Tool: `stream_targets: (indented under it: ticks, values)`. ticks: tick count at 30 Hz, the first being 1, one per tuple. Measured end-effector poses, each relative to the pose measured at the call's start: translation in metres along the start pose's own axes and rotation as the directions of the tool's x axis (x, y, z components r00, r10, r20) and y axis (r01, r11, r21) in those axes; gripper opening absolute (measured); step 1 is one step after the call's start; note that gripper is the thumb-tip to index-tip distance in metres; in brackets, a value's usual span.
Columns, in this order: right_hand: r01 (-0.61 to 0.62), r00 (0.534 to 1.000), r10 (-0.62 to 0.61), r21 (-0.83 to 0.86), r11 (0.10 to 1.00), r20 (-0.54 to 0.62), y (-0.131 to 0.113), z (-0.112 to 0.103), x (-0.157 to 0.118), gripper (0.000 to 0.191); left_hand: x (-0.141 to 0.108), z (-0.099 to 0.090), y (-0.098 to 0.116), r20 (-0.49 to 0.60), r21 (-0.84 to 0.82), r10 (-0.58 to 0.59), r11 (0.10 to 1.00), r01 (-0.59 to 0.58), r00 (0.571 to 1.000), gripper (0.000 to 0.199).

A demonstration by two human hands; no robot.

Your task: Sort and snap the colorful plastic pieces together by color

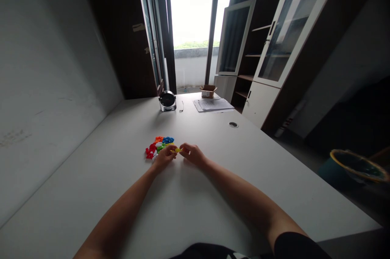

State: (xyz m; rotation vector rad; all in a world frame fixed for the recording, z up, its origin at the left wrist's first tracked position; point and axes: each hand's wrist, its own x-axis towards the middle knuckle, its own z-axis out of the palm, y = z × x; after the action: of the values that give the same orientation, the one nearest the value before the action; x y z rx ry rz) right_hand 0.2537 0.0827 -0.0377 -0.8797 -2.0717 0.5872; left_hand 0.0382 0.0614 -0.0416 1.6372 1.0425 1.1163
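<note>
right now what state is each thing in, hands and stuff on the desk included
left hand, pinching yellow plastic piece
right hand, pinching same piece
colored plastic pieces, loose heap on desk
cardboard box, flaps open
papers, stacked flat
glass cabinet door, swung open

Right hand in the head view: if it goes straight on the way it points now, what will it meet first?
First comes the small yellow plastic piece at the fingertips of the right hand. The left hand is just beyond it. Depth is unclear, so the fingers may already touch the piece.
</note>
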Motion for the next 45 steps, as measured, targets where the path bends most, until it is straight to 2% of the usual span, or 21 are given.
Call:
stream_targets:
  ticks: [5,8,10,13,17,20,27,31,35,39,45]
  values:
    - [0.000,1.000,0.000,0.013,1.000,-0.018,0.005,0.002,0.003,0.016,0.000,0.002,0.001,0.000,0.007,0.003,1.000,-0.003,1.000,0.032]
    - [-0.025,0.996,0.020,-0.059,0.998,-0.091,0.016,-0.005,0.008,0.015,0.001,0.003,0.000,-0.006,-0.019,0.001,1.000,-0.001,1.000,0.036]
    - [-0.082,0.982,0.056,-0.137,0.987,-0.181,0.028,-0.016,0.012,0.014,0.000,0.003,-0.001,-0.002,-0.021,-0.011,1.000,0.011,1.000,0.036]
    - [-0.233,0.943,0.149,-0.273,0.933,-0.297,0.049,-0.038,0.016,0.016,-0.001,0.001,-0.001,0.018,0.022,-0.024,0.999,0.024,1.000,0.032]
    - [-0.362,0.916,0.233,-0.420,0.832,-0.328,0.074,-0.062,0.015,0.018,-0.003,-0.002,0.002,0.047,0.197,-0.019,0.980,0.009,0.999,0.026]
    - [-0.428,0.890,0.283,-0.441,0.789,-0.358,0.084,-0.067,0.014,0.021,-0.004,-0.002,0.004,0.062,0.295,0.013,0.955,-0.031,0.998,0.023]
    - [-0.377,0.925,0.332,-0.546,0.748,-0.184,0.082,-0.053,0.015,0.033,-0.005,-0.001,0.007,0.085,0.374,0.064,0.923,-0.092,0.994,0.018]
    - [-0.358,0.931,0.327,-0.564,0.744,-0.161,0.075,-0.051,0.015,0.036,-0.006,-0.001,0.010,0.098,0.391,0.063,0.915,-0.096,0.993,0.018]
    - [-0.362,0.929,0.332,-0.579,0.731,-0.162,0.069,-0.050,0.014,0.031,-0.006,0.000,0.011,0.097,0.398,0.068,0.912,-0.101,0.993,0.019]
    - [-0.324,0.936,0.334,-0.628,0.707,-0.107,0.062,-0.046,0.014,0.033,-0.006,0.001,0.012,0.102,0.397,0.071,0.911,-0.106,0.992,0.020]
    - [-0.328,0.928,0.365,-0.640,0.695,-0.080,0.059,-0.045,0.014,0.049,-0.006,0.001,0.012,0.111,0.404,0.076,0.907,-0.115,0.991,0.020]
